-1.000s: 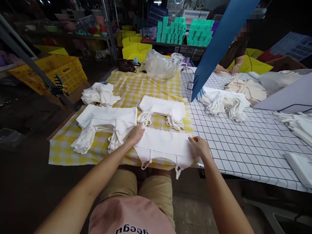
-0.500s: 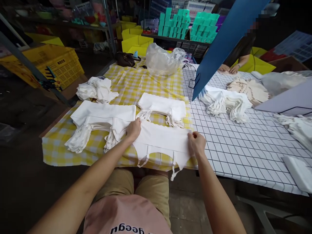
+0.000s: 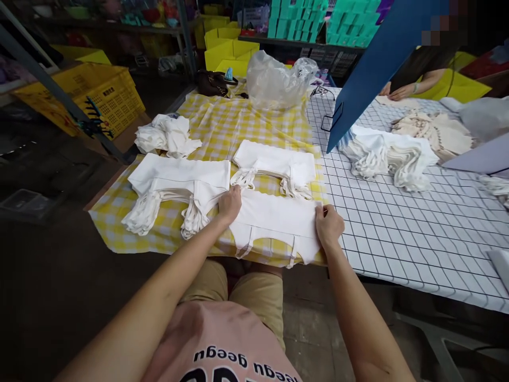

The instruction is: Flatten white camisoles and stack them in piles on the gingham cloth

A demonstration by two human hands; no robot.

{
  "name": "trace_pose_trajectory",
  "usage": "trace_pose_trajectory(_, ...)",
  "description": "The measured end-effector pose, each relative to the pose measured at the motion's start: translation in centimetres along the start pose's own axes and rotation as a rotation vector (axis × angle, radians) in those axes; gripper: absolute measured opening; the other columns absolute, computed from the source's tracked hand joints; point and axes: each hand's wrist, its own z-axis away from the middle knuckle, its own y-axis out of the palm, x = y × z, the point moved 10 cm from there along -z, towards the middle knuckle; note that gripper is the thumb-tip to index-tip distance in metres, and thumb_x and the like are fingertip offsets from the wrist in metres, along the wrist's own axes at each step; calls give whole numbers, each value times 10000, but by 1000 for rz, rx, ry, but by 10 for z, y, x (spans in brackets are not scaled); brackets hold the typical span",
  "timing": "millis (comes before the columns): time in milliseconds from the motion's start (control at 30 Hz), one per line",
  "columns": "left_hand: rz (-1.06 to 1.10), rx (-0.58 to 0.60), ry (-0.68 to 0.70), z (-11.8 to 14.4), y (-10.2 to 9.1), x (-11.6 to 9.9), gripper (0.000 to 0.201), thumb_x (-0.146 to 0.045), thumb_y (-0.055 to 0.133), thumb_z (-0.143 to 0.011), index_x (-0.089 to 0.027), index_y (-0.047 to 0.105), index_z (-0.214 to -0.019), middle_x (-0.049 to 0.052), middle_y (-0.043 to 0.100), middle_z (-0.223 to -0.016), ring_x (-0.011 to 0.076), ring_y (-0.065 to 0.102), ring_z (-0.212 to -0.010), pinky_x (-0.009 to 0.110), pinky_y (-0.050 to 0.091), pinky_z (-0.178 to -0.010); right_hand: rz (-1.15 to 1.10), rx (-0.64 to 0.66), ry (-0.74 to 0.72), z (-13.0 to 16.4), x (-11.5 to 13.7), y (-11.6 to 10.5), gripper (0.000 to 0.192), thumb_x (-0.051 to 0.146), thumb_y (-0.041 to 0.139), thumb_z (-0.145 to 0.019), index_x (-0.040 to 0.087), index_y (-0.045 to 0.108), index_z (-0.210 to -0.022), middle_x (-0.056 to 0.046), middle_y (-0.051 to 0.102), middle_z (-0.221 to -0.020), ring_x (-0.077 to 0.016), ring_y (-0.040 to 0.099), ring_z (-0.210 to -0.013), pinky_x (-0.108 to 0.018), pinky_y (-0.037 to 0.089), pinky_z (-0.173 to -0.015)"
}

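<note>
A white camisole (image 3: pixel 278 217) lies flat at the table's front edge, its thin straps toward me. My left hand (image 3: pixel 229 206) is closed on its upper left corner, and my right hand (image 3: pixel 330 224) pinches the right side. Left of it is a thick stack of white camisoles (image 3: pixel 178 172), straps bunched toward me, close beside my left hand. Just behind the held camisole rests a smaller stack of white camisoles (image 3: pixel 274 158). A crumpled heap of white cloth (image 3: pixel 167 135) sits farther back on the left.
A yellow checked cloth (image 3: pixel 254 124) covers the left part, a white grid cloth (image 3: pixel 369 223) the right. Behind are a clear plastic bag (image 3: pixel 270 79) and a dark handbag (image 3: pixel 214 82). A slanted blue board (image 3: pixel 369 74) rises beside white garments (image 3: pixel 392 151). A co-worker's hands (image 3: pixel 397 91) are beyond.
My view has shifted, so the table sits higher and farther right in the picture. Both hands keep hold of the camisole; its straps now lie closer to the cloth's edge.
</note>
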Motion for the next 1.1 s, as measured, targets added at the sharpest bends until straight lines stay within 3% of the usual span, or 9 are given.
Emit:
trace_pose_trajectory(200,69,38,45,4,-7,-2,317,-240,383,-884,-174,458,-1185,95,580,-1155,210,587,-969,302,458,-793,-359,-88,30,2,-6,-19,220,327,490,-752,164,567,-878,-14,534,-721,-140,445,-632,-271,332,-634)
trace_pose_trajectory(300,74,32,146,22,-17,-6,474,-226,430,-856,-146,342,-1315,125,499,-1258,232,510,-1102,324,430,-887,-509,-194,-43,32,0,-49,244,335,467,-757,162,550,-908,-29,543,-792,-140,466,-681,-270,368,-661)
trace_pose_trajectory(367,47,7,213,41,-23,-8,535,-208,432,-847,-151,288,-1359,135,441,-1317,249,430,-1194,356,376,-968,-522,-139,-101,68,9,-55,228,357,452,-776,176,559,-863,-29,557,-778,-142,474,-678,-269,369,-643)
trace_pose_trajectory(433,43,13,285,60,-22,-11,550,-193,424,-844,-169,276,-1373,124,382,-1376,253,331,-1276,386,296,-1043,-539,47,-151,112,21,-39,220,379,466,-772,187,572,-790,-23,564,-728,-144,472,-650,-273,369,-632)
trace_pose_trajectory(533,105,110,414,83,-10,-24,536,-208,407,-853,-195,285,-1375,85,318,-1433,230,204,-1346,404,204,-1097,-717,535,-143,191,41,27,209,402,566,-709,206,588,-775,0,547,-648,-144,478,-610,-265,368,-575)
trace_pose_trajectory(633,170,234,524,95,2,-41,499,-236,379,-875,-197,311,-1367,72,287,-1452,212,155,-1363,396,179,-1104,-958,780,182,247,42,90,362,403,648,-625,232,548,-928,66,452,-552,-110,407,-481,-235,321,-458)
trace_pose_trajectory(700,186,326,563,98,8,-48,469,-255,361,-887,-203,339,-1353,68,275,-1457,203,150,-1364,392,173,-1101,-1120,837,345,264,51,117,454,396,668,-612,241,496,-1003,88,431,-558,-90,385,-451,-212,287,-421)
trace_pose_trajectory(800,191,421,579,99,12,-49,443,-276,346,-895,-232,362,-1336,49,253,-1467,184,142,-1366,388,155,-1101,-1309,850,436,265,72,132,451,385,707,-583,232,485,-944,99,416,-574,-61,368,-444,-188,255,-408)
trace_pose_trajectory(1100,192,442,594,97,21,-44,454,-288,324,-902,-250,328,-1354,24,199,-1485,160,92,-1373,373,101,-1110,-1364,885,456,287,70,121,318,442,702,-609,171,556,-688,85,373,-495,-36,273,-418,-195,182,-404)
